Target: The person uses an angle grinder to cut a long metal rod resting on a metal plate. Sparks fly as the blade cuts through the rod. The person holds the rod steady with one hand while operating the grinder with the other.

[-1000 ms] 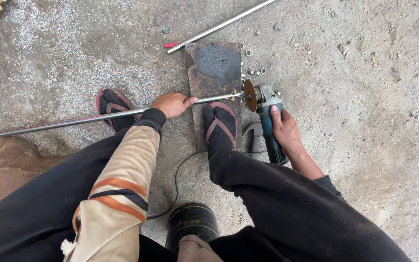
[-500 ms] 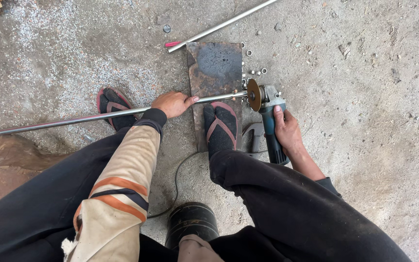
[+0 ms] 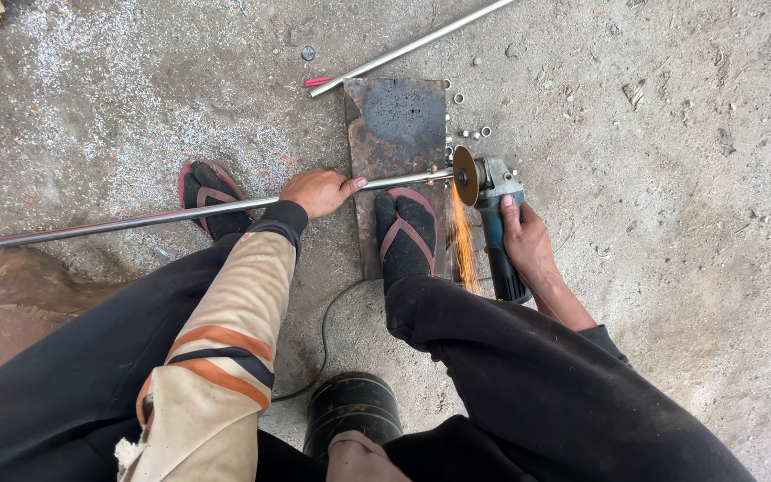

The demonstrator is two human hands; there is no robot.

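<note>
My left hand (image 3: 319, 191) grips a long thin metal pipe (image 3: 136, 219) that runs from the far left across to a rusty steel plate (image 3: 394, 116) on the ground. My right hand (image 3: 524, 236) holds a blue-green angle grinder (image 3: 497, 214). Its disc (image 3: 467, 176) meets the pipe's right end, and orange sparks (image 3: 461, 250) spray toward me. My right foot (image 3: 408, 236), in a black sock and sandal, rests on the plate just beside the disc. My left foot (image 3: 210, 196) lies under the pipe.
A second metal pipe (image 3: 412, 45) lies at an angle behind the plate. Several short cut pipe rings (image 3: 475, 132) are scattered by the plate's right edge. The grinder's cable (image 3: 323, 330) trails between my legs. A black round stool or can (image 3: 350, 411) sits under me.
Sparks now fly from the disc where it touches the pipe end; earlier there were none. Both hands stay in nearly the same places.
</note>
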